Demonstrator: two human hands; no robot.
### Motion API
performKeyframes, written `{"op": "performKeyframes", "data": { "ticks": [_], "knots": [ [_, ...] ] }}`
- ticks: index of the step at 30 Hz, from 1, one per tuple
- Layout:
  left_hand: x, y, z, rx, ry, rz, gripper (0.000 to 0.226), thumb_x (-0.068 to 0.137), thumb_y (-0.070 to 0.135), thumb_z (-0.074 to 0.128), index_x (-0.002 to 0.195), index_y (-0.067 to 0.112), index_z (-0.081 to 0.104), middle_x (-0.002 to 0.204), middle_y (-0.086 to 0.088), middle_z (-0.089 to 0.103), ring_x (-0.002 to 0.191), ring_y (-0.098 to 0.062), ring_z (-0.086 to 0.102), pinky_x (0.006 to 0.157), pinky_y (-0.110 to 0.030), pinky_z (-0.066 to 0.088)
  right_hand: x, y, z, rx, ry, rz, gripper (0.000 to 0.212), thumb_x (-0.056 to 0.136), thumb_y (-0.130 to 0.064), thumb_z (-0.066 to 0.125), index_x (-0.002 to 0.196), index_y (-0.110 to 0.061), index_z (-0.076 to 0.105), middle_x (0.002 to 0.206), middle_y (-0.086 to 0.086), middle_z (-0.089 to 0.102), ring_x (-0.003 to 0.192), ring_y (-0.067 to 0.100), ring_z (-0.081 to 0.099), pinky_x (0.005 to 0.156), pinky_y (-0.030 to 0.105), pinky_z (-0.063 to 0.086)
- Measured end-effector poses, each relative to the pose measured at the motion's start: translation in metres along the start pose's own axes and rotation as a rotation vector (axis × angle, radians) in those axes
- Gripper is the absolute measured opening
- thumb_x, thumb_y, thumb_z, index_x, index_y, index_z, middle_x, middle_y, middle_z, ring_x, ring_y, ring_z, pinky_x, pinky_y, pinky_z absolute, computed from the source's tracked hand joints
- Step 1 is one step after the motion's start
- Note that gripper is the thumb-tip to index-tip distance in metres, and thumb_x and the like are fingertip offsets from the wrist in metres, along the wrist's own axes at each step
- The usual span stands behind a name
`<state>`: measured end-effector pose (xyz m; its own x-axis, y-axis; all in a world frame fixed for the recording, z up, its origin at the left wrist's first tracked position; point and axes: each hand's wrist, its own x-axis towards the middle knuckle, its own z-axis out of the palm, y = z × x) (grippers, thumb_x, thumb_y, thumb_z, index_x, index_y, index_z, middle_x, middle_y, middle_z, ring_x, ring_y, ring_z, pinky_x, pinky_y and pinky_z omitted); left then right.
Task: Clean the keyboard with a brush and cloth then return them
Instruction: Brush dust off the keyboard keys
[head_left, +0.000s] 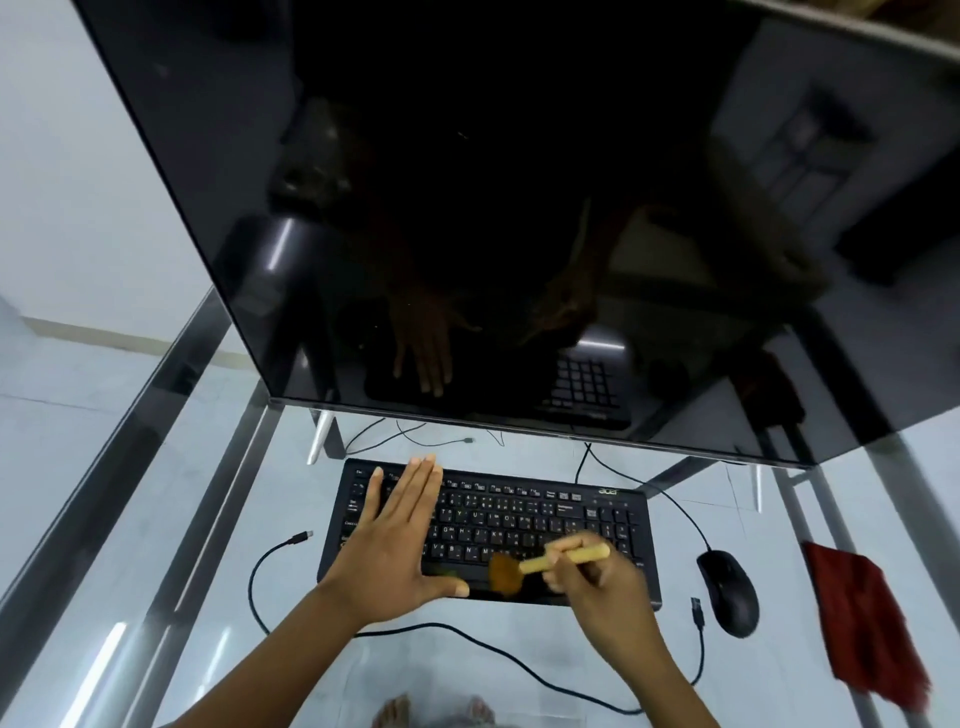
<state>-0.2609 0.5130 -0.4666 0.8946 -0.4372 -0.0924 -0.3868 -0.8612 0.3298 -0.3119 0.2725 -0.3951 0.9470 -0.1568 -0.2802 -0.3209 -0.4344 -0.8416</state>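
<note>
Head view, at the glass desk:

— We see the left hand (400, 540) laid flat, fingers spread and holding nothing, pressing the left half of the black keyboard (540, 512) to the table (171, 519). The right hand (597, 582) has its fingers closed around the pale wooden handle of a small brush (545, 564), gripping near the middle. The brown bristles, blurred, point left and meet the bottom key row near the front edge.

— And the cloth?

— We find the red cloth (862, 618) untouched at the right edge of the table, well apart from both hands, beyond the black mouse (727, 592).

— How do we judge the brushing should go?

— We would keep the flat hand steady so the board cannot slide, and sweep in short strokes along each row, angling the bristles into the gaps between keys. We would then work toward one edge so the dust leaves the board. A light grip lets the bristles flex.

— Where does the brush sit against the fingers?

— We see the handle end jutting right past the knuckles; the bristle head lies just left of the fingertips, close to the left thumb without touching it.
</note>
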Motion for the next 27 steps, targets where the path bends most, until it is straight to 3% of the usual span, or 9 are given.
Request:
{"op": "performKeyframes", "data": {
  "ticks": [2,6,9,11,14,18,22,27],
  "knots": [
    [0.001,0.000,0.004,0.017,-0.001,-0.020,0.125,0.068,0.095,0.027,0.152,0.010,-0.009,0.160,-0.001,-0.015,0.145,-0.012,-0.020,0.115,-0.048,-0.010,0.002,0.004,-0.008,0.004,0.138,-0.022,0.017,0.091,-0.007,0.063,0.082,-0.022,0.067,0.071,-0.004,0.073,0.067,0.018,0.070,0.065,0.034,0.054],
    [-0.001,-0.001,0.010,0.062,-0.030,-0.042,0.121,0.070,0.094,0.023,0.153,0.008,-0.002,0.161,-0.004,-0.005,0.147,-0.017,-0.013,0.114,-0.053,-0.005,0.000,0.008,-0.011,-0.060,0.053,0.009,0.014,0.091,-0.005,0.059,0.081,-0.015,0.063,0.069,-0.008,0.073,0.062,0.023,0.067,0.059,0.033,0.052],
    [-0.001,-0.001,0.010,0.067,-0.033,-0.046,0.121,0.070,0.094,0.024,0.153,0.007,0.003,0.161,-0.006,0.001,0.148,-0.019,-0.007,0.114,-0.054,-0.003,0.004,0.011,-0.015,-0.015,0.233,-0.007,0.015,0.091,-0.009,0.061,0.081,-0.019,0.064,0.069,-0.007,0.072,0.062,0.020,0.068,0.057,0.032,0.052],
    [-0.001,-0.001,0.010,0.068,-0.031,-0.035,0.122,0.071,0.094,0.027,0.152,0.006,0.007,0.161,-0.007,0.005,0.148,-0.020,-0.004,0.113,-0.054,-0.002,0.008,0.007,-0.015,0.100,0.173,0.034,0.012,0.092,-0.009,0.061,0.083,-0.014,0.066,0.071,0.001,0.073,0.066,0.016,0.071,0.063,0.029,0.055],
    [-0.002,-0.002,0.011,0.082,-0.021,-0.024,0.122,0.070,0.094,0.030,0.152,0.005,0.012,0.160,-0.009,0.011,0.148,-0.020,0.000,0.113,-0.054,-0.001,0.011,-0.002,-0.004,0.070,-0.003,0.014,0.011,0.093,-0.011,0.061,0.084,-0.014,0.065,0.072,-0.003,0.075,0.067,0.015,0.070,0.065,0.027,0.055],
    [-0.003,0.000,0.007,0.096,-0.015,-0.036,0.124,0.068,0.095,0.030,0.152,0.004,0.015,0.160,-0.009,0.015,0.148,-0.021,0.005,0.113,-0.056,0.001,0.029,-0.010,0.001,0.146,0.210,-0.044,0.010,0.093,-0.017,0.061,0.085,-0.017,0.066,0.078,-0.005,0.074,0.073,0.014,0.071,0.070,0.025,0.056],
    [-0.010,0.003,0.008,0.112,-0.009,-0.091,0.123,0.069,0.093,0.030,0.150,0.001,0.021,0.157,-0.012,0.022,0.147,-0.024,0.012,0.113,-0.059,0.007,0.036,-0.023,0.018,0.286,-0.113,0.086,0.012,0.095,-0.012,0.058,0.094,-0.004,0.066,0.084,0.010,0.074,0.077,0.021,0.071,0.074,0.032,0.059],
    [-0.015,0.010,0.009,0.099,0.053,-0.185,0.124,0.066,0.093,0.035,0.148,0.000,0.025,0.155,-0.016,0.028,0.146,-0.029,0.017,0.114,-0.061,0.004,0.047,-0.032,0.042,0.274,0.089,-0.017,0.011,0.096,-0.016,0.058,0.091,-0.008,0.064,0.081,0.005,0.075,0.077,0.017,0.072,0.074,0.029,0.059]
  ]
}}
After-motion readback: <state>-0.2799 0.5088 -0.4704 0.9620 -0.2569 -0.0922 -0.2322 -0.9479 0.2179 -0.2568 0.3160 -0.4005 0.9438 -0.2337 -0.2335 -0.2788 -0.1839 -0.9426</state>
